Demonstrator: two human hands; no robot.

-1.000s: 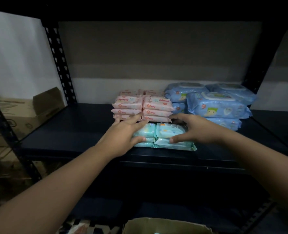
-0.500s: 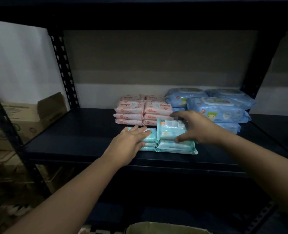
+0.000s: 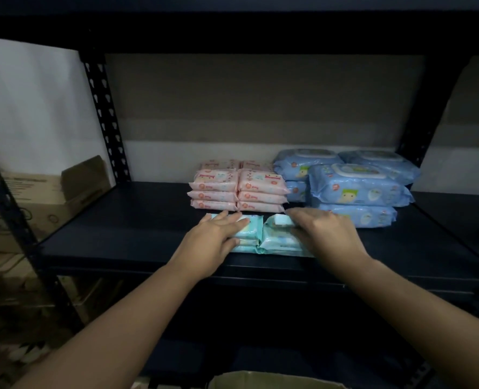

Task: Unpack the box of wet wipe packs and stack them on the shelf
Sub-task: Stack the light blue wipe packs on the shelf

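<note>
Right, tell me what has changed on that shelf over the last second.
The right hand lifted one end of the top teal pack, then pressed it back down onto the right teal stack. The left hand stayed resting flat on the left teal stack. The pink packs and blue packs stayed as they were.

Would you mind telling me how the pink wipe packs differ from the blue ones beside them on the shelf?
The pink packs are small and flat; the blue packs are bigger and puffier. The blue packs have a white lid flap on top, the pink none that shows. The pink sit left, the blue right. Both are stacked on the shelf.
</note>
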